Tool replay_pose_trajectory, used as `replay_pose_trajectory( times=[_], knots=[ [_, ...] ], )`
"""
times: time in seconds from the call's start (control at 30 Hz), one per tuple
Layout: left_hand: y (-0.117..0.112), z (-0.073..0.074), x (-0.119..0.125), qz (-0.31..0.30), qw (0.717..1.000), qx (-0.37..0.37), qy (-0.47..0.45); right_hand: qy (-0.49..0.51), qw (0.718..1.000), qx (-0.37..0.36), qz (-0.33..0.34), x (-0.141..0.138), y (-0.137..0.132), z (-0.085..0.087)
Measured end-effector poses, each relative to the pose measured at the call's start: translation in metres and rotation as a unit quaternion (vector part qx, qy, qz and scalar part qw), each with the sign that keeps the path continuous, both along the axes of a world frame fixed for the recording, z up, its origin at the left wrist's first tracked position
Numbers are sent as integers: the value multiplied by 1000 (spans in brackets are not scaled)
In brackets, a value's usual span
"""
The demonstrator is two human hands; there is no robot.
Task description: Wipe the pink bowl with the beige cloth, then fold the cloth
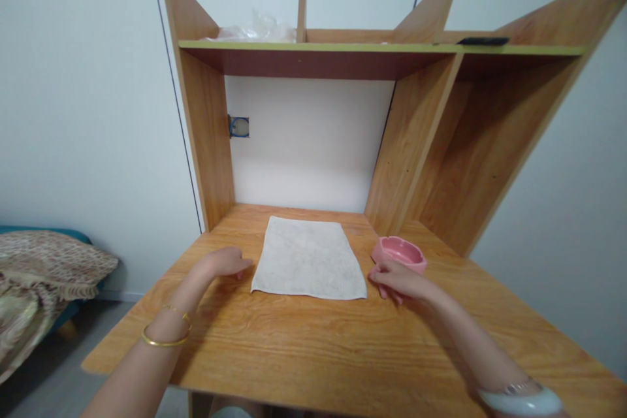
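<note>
A pale grey-white cloth [311, 258] lies spread flat on the wooden desk, its front corners slightly raised. My left hand [229, 262] hovers just beside the cloth's left edge, fingers loosely bent and nothing visible in them. On the other side, my right hand [396, 279] is close to the cloth's right edge, its fingers a little apart and holding nothing I can see. A small gap shows between each hand and the cloth. Right behind my right hand sits a pink ashtray-like dish [400, 253] with a notched rim, its near side partly covered by the hand.
The wooden desk [294, 346] carries a hutch with upright panels and a shelf [343, 48]. A clear plastic bag [259, 29] and a dark flat object [484, 42] rest up there. An uncovered wall socket box [240, 127] is at the back left. A patterned blanket [44, 268] drapes over furniture at left.
</note>
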State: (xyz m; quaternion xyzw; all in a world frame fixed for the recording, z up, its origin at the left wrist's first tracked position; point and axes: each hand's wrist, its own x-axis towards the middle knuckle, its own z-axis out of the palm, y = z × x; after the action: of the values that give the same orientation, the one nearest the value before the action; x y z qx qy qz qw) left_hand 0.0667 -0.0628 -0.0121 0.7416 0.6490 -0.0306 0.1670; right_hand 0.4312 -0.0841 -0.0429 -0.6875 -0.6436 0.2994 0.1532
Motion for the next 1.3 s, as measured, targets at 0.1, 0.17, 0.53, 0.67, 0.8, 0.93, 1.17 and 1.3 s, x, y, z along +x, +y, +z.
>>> replay_pose_trajectory(
  times=[0.1,0.17,0.53,0.67,0.8,0.93,1.17,1.3],
  knots=[
    [-5,-2,3,-34,997,-39,-56,134,987,-69,49,5,-1,-6],
    [-7,-3,7,-45,995,-50,-72,195,975,-89,60,7,-2,-8],
    [-7,-8,13,-44,997,-20,-66,375,924,-70,-18,-4,-9,-5],
    [-9,-6,13,-39,997,-23,-66,288,956,-34,-43,1,-3,-11],
    [-11,-7,14,-37,997,-25,-64,192,980,-52,8,6,3,-14],
    [-11,-8,15,-33,996,-30,-75,216,974,-68,18,0,5,-12],
    [-9,-9,14,-37,997,-29,-65,293,953,-61,-40,-14,7,-11],
    [-12,-7,14,-40,997,-27,-63,347,933,-83,-47,-17,1,-11]
  ],
)
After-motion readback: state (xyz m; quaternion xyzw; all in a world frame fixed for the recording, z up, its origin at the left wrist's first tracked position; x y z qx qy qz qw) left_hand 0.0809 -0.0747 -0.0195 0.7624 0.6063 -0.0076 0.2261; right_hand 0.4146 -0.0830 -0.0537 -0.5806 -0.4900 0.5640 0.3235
